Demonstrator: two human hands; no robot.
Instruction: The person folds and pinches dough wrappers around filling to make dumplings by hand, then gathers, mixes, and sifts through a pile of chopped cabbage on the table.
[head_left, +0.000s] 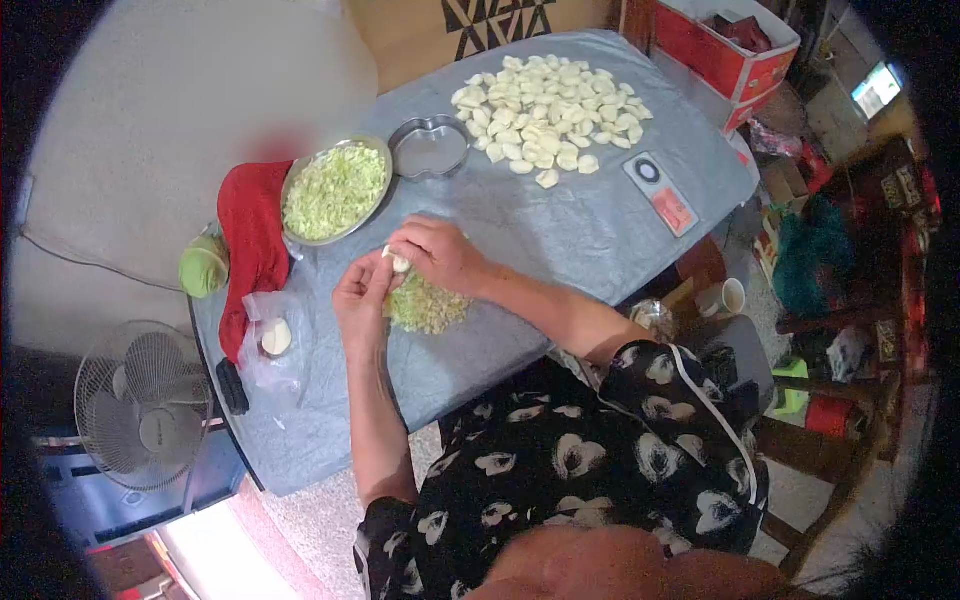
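Observation:
Over a heap of chopped pale-green filling (430,308), both hands meet around a small white dough piece (399,263). My left hand (362,292) pinches it from the left with thumb and fingers. From the right, my right hand (440,255) curls over it with fingertips pressed together; the fingers partly cover the piece. A metal bowl (385,200) of shredded light-green vegetable stands just beyond my hands. To the left, a white dough lump (276,337) lies in a clear plastic bag (262,368). Many small white dumpling-like pieces (550,110) are spread at the back.
A heart-shaped metal tin (430,150) sits beside the bowl. A kitchen scale (660,193) lies at the right of the grey-covered table (540,265). Red cloth (250,220) and a green round object (204,266) are at the left edge. A fan (145,405) stands beyond that edge.

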